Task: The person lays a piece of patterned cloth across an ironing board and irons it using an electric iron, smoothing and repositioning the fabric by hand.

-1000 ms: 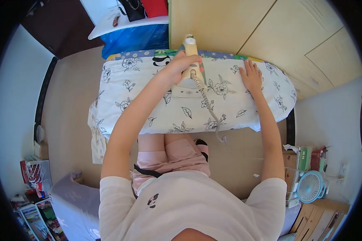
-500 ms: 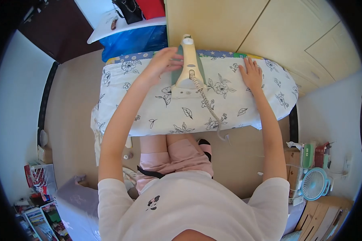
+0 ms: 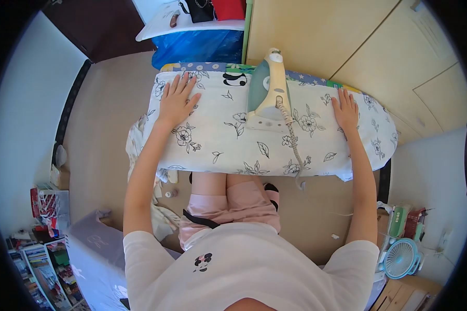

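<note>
A white cloth with black flower prints (image 3: 218, 150) covers the ironing board, whose patterned blue cover (image 3: 207, 67) shows along the far edge. My left hand (image 3: 177, 103) lies with its fingers spread on the cloth's left part, holding nothing. Toward the right end, my right hand (image 3: 346, 111) rests flat on the cloth with fingers apart. Between the hands, nearer the right one, a cream and green iron (image 3: 275, 85) stands upright on its heel. Its coiled cord (image 3: 294, 142) runs down over the near edge. Neither hand touches the iron.
Beyond the board are wooden cabinets (image 3: 316, 36) and a blue plastic bag (image 3: 197, 47) under a white pillow. A light blue fan (image 3: 401, 258) stands low on the right beside a wooden crate (image 3: 402, 295). Shelves with books (image 3: 41, 269) are at the lower left.
My left hand has let go of the iron's handle and moved left onto the cloth. The iron stays standing, and my right hand remains flat. The view has shifted.
</note>
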### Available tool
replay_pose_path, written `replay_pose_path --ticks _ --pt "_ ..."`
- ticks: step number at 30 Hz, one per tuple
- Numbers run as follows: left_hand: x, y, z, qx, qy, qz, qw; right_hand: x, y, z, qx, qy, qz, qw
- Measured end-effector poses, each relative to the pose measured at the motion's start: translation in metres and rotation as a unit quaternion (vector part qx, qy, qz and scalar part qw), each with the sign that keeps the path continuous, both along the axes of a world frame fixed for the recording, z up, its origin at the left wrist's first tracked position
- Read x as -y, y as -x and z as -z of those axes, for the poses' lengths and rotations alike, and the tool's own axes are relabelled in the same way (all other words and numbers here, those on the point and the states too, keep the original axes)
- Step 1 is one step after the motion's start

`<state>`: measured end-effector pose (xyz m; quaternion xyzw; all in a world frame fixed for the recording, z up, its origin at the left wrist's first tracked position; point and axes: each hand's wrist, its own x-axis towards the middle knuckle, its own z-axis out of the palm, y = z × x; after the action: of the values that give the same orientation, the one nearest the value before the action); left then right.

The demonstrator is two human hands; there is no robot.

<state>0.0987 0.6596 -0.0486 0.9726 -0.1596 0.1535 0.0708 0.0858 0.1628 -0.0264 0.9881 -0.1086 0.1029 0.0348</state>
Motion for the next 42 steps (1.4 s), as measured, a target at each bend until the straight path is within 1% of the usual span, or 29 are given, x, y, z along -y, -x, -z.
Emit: replay_pose_path --ticks 4,6,9,12,15,16,18,20,22,26,28,29,31,35,38,42 --pt "0.001 0.002 0.002 0.006 -0.011 -0.013 1.0 0.009 0.004 -0.007 0.001 0.001 -0.022 1.0" --pt "0.002 0.003 0.005 0.043 -0.004 0.001 0.999 0.01 0.006 -0.008 -0.006 0.0 -0.013 1.0" --pt "0.002 0.004 0.001 0.018 -0.005 0.0 1.0 0.011 0.005 -0.008 -0.016 0.016 -0.016 1.0" --pt "0.004 0.003 0.003 0.019 -0.01 -0.007 1.0 0.014 0.004 -0.008 -0.026 0.018 -0.024 0.999" --pt "0.007 0.002 0.009 0.031 -0.013 -0.014 0.999 0.03 -0.004 0.003 -0.023 0.027 -0.056 0.998" --pt "0.007 0.003 0.01 0.029 -0.016 -0.03 0.999 0.032 -0.005 0.004 -0.029 0.031 -0.055 0.998" --pt "0.007 0.003 0.013 0.043 -0.001 -0.008 0.999 0.033 -0.007 0.001 -0.036 0.036 -0.052 0.997" --pt "0.006 0.003 0.013 0.044 0.005 -0.014 0.999 0.028 -0.006 -0.002 -0.039 0.038 -0.056 0.997" --pt "0.006 0.002 0.015 0.052 0.026 0.001 0.998 0.026 -0.005 -0.006 -0.039 0.031 -0.035 0.998" --pt "0.006 0.002 0.018 0.053 0.044 0.001 0.998 0.03 -0.009 -0.006 -0.034 0.042 -0.029 0.998" --pt "0.009 0.001 0.019 0.056 0.049 -0.014 0.997 0.044 -0.013 -0.001 -0.022 0.038 -0.061 0.997" --pt "0.01 0.001 0.019 0.057 0.058 -0.004 0.997 0.046 -0.011 -0.005 -0.022 0.047 -0.051 0.997" --pt "0.008 0.0 0.018 0.057 0.055 -0.011 0.997 0.034 -0.008 -0.01 -0.014 0.041 -0.063 0.997" --pt "0.007 0.001 0.019 0.059 0.063 0.0 0.996 0.018 -0.003 -0.022 -0.022 0.036 -0.051 0.998" --pt "0.008 0.001 0.02 0.067 0.067 -0.026 0.995 0.03 -0.008 -0.018 -0.016 0.031 -0.063 0.997" --pt "0.008 0.004 0.019 0.058 0.08 -0.024 0.995 0.025 -0.001 -0.023 -0.023 0.017 -0.066 0.997"
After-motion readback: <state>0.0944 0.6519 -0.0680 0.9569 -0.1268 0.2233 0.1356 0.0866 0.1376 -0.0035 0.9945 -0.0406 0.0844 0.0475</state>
